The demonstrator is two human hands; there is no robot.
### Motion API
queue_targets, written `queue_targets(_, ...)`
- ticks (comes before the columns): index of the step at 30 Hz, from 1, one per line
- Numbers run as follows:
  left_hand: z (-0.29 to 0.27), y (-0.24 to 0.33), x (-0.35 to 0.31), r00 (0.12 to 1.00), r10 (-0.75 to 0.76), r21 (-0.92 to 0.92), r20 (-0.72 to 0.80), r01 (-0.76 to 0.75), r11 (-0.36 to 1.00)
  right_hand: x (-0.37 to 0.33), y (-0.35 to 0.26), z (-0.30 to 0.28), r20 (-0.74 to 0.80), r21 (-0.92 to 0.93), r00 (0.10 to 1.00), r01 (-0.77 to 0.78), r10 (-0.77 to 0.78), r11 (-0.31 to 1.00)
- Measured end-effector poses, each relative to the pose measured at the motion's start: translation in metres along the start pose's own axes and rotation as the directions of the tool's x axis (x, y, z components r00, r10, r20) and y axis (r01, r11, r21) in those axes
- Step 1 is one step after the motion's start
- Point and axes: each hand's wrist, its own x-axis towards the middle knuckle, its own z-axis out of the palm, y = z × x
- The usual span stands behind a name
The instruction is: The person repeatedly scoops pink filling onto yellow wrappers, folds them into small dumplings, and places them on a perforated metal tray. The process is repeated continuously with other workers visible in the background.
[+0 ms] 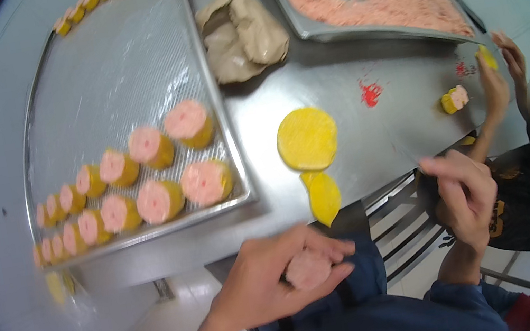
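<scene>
Left hand [262,274] near, off the table [272,210] edge — fingers curled round a pink lump [308,270]. Right hand [467,198] to its right, fingers half curled; cannot tell if they grip anything. Beyond the lump, yellow rounds [307,139]. Left: tray [114,57] with two near rows of pink-topped yellow cups [208,182].
</scene>
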Motion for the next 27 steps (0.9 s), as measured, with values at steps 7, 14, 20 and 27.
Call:
queue_targets(7, 0.001, -0.013, 0.01, 0.992, 0.127, 0.055, -0.016, -0.126, 0.991, -0.014, -0.038, 0.028, 0.229, -0.115, 0.892, 0.423, -0.39, 0.899)
queue_targets(14, 0.012, -0.018, 0.011, 0.986, 0.111, 0.183, -0.124, -0.087, 0.979, -0.015, -0.026, 0.024, 0.27, -0.168, 0.9, 0.394, -0.342, 0.904)
queue_targets(20, 0.002, -0.007, -0.016, 0.956, 0.014, 0.296, -0.293, 0.077, 0.952, -0.014, -0.02, 0.031, 0.095, -0.127, 0.962, 0.267, -0.256, 0.955)
queue_targets(27, -0.008, 0.001, -0.024, 0.957, 0.059, 0.588, -0.285, 0.126, 0.799, -0.001, 0.005, 0.051, 0.043, -0.028, 0.965, 0.261, -0.26, 0.965)
